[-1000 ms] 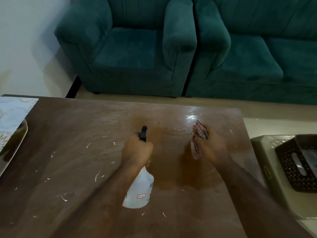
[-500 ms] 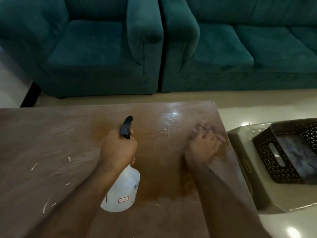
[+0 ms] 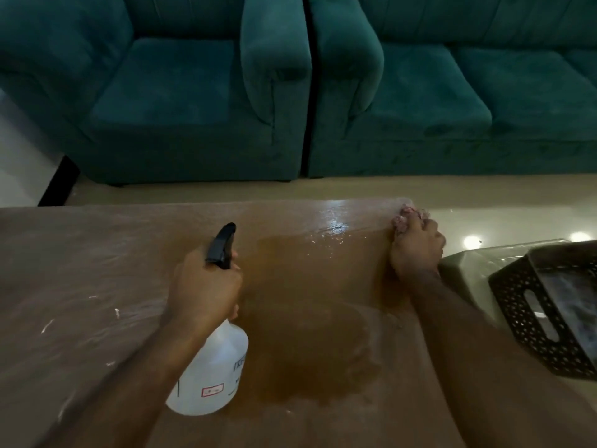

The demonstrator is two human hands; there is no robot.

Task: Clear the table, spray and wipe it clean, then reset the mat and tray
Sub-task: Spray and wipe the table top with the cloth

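Table left half: open brown table (image 3: 80,270), only small white flecks (image 3: 47,325) on it.
Table centre: wet patch (image 3: 310,318), nothing standing between the two arms.
Near edge, left of centre: spray bottle (image 3: 213,373) in the left hand (image 3: 203,289) blocks passage.
Far right corner: right hand (image 3: 415,248) pressing a cloth (image 3: 403,218) (partly hidden).
Beyond right edge: black perforated basket (image 3: 529,315) on a pale stool (image 3: 468,273), close alongside.

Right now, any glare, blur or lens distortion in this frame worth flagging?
Head view: dim room; ceiling light glares off the wet table and floor; right hand and cloth motion-blurred; sofas soft; wide-angle bowing at the edges.
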